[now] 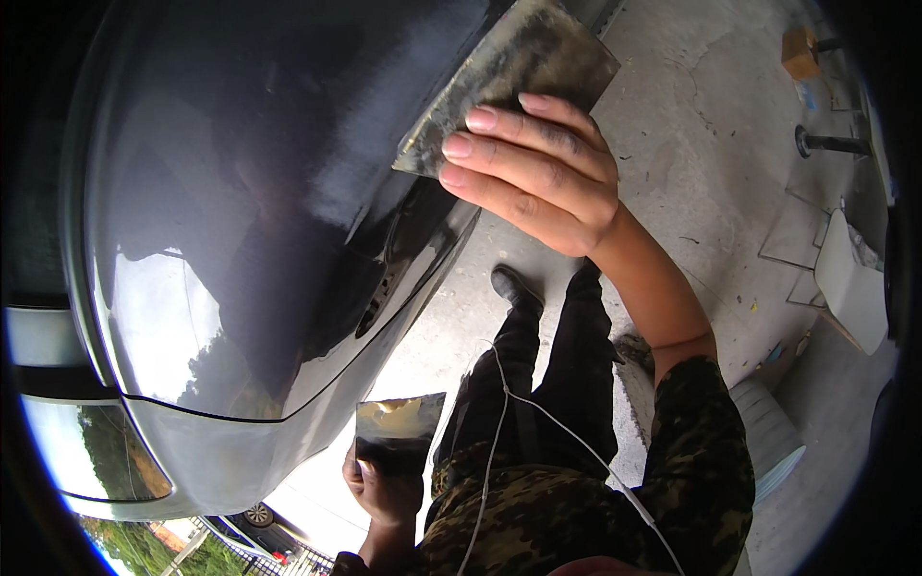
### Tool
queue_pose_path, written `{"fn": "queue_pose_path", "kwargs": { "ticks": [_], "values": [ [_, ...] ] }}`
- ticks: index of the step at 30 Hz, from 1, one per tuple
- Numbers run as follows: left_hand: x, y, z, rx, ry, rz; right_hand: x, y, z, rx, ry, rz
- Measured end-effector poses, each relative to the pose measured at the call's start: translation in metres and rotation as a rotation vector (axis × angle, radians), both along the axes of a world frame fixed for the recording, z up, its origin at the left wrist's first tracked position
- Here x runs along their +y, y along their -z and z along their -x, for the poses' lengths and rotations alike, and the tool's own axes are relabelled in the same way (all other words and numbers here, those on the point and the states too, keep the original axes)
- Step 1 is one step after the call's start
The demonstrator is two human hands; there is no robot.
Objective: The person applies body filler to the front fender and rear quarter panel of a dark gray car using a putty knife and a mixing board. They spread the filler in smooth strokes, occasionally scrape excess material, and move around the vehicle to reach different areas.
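Observation:
My right hand [543,173] holds a stained, flat rectangular spreader plate [523,77]. Its fingers lie straight across the plate, and the thumb is hidden behind it. The plate's edge is at the dark grey car panel [259,115], beside a dull, pale scuffed patch [355,134]; whether it touches the paint I cannot tell. Lower down, near my waist, my left hand [384,492] grips a smaller dark putty scraper [399,442]. Yellowish paste is smeared along the scraper's upper edge.
A white cable [504,384] hangs down my front. Concrete floor [691,144] lies to the right, with a brown box [799,53], a white panel [850,283] and a pale cylindrical container [768,437]. Another vehicle's wheel [258,516] shows at the lower left.

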State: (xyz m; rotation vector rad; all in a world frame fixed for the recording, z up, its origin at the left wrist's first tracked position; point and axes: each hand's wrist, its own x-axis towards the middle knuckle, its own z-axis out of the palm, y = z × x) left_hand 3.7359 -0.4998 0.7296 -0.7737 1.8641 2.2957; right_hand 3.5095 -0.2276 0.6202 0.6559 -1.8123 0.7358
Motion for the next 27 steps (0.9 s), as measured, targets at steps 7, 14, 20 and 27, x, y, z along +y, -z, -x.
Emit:
{"fn": "queue_pose_path", "kwargs": {
  "ticks": [7,14,20,27],
  "values": [
    [-0.005,-0.002,0.002,0.027,-0.031,-0.121,0.008,0.006,-0.019,-0.07,-0.002,-0.035],
    [0.001,-0.001,0.002,0.051,-0.063,-0.126,0.017,0.003,-0.032,-0.074,0.061,-0.023],
    [-0.004,0.001,0.011,0.039,0.005,-0.252,0.002,-0.01,-0.069,-0.33,0.076,0.106],
    [0.043,0.004,0.055,0.154,0.22,-0.578,0.027,-0.082,-0.164,-0.937,0.078,1.288]
  ]
}}
